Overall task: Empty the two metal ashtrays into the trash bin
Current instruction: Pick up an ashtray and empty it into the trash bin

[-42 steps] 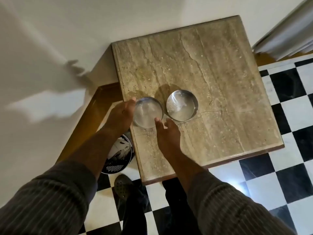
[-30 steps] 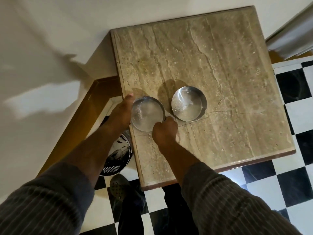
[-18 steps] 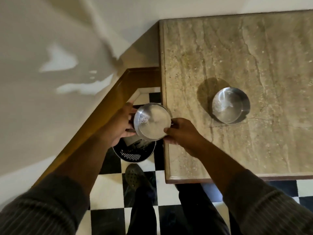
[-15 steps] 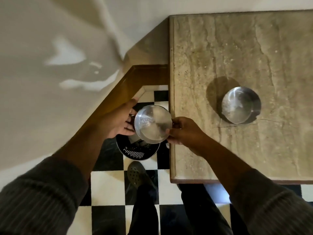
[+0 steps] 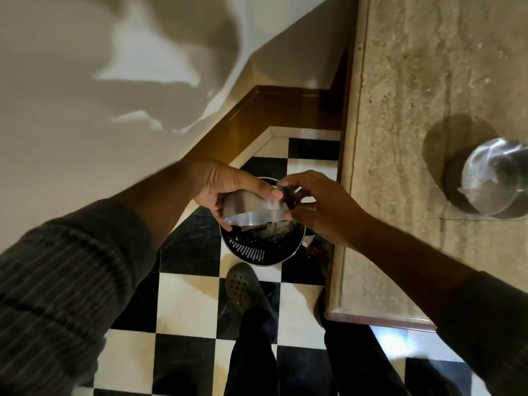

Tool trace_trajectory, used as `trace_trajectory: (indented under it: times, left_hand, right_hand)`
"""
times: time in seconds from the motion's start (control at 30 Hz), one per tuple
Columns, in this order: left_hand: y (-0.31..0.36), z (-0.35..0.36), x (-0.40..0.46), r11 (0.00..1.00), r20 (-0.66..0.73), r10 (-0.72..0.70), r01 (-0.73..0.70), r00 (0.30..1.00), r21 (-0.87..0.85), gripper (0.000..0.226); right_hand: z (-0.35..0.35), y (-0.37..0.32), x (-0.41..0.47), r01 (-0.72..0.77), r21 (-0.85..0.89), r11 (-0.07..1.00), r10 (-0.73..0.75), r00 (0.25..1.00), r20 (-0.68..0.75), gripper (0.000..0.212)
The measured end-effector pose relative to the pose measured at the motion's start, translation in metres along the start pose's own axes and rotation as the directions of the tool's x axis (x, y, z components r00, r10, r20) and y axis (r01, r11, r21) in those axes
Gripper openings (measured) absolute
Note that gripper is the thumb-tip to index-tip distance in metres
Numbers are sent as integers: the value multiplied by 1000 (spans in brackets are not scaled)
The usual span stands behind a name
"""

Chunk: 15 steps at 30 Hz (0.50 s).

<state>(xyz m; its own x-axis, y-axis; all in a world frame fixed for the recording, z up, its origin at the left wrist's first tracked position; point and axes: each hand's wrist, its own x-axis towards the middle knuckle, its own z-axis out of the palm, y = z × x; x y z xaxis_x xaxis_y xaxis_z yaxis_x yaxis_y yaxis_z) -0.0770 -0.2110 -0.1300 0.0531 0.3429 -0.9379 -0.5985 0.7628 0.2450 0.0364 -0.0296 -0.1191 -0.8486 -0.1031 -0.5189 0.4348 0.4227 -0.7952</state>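
A round metal ashtray [image 5: 251, 211] is tipped over, mouth downward, directly above the black perforated trash bin [image 5: 258, 248] on the floor. My left hand [image 5: 225, 188] grips its left side and top. My right hand [image 5: 317, 208] pinches its right rim. The second metal ashtray [image 5: 497, 178] stands upright on the stone table [image 5: 400, 138] at the far right edge of the view.
The bin stands on a black-and-white checkered floor [image 5: 188, 304] between the table's left edge and a wooden skirting board [image 5: 257, 121] along a white wall. My shoe [image 5: 243, 287] and dark trouser legs are just in front of the bin.
Both hands lifted the left ashtray off the table, carried it left over the bin and turned it from upright to mouth-down. The other ashtray stayed on the table.
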Motion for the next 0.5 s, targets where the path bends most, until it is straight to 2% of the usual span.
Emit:
trace_trajectory:
  times: [0.1, 0.17, 0.23, 0.27, 0.33, 0.37, 0.43, 0.5]
  left_hand:
    - [-19, 3, 12, 998, 10, 57, -57, 998, 6, 90]
    - [-33, 3, 22, 986, 19, 101, -102, 995, 128, 96]
    - [-49, 2, 34, 941, -91, 205, -170, 975, 291, 115]
    - [-57, 3, 38, 898, -182, 271, -180, 945, 401, 124]
    - [-71, 5, 46, 730, -319, 470, -159, 823, 665, 137]
    - [-78, 8, 49, 627, -319, 574, -154, 754, 764, 142]
    - [-87, 8, 53, 483, -255, 700, -179, 667, 857, 148]
    - [-92, 7, 60, 413, -202, 754, -212, 624, 886, 151]
  right_hand:
    - [9, 8, 3, 90, -70, 993, -87, 995, 47, 46]
    - [16, 16, 5, 184, -207, 961, -163, 980, 116, 51]
    - [19, 25, 3, 240, -324, 915, -183, 964, 194, 66]
    - [19, 27, -1, 259, -379, 889, -187, 958, 217, 77]
    - [12, 29, -9, 308, -478, 823, -251, 951, 182, 93]
    - [8, 27, -14, 329, -506, 797, -304, 943, 133, 100]
    - [2, 16, -21, 376, -516, 770, -432, 902, 14, 110]
    - [-3, 5, -27, 459, -545, 702, -599, 794, -102, 116]
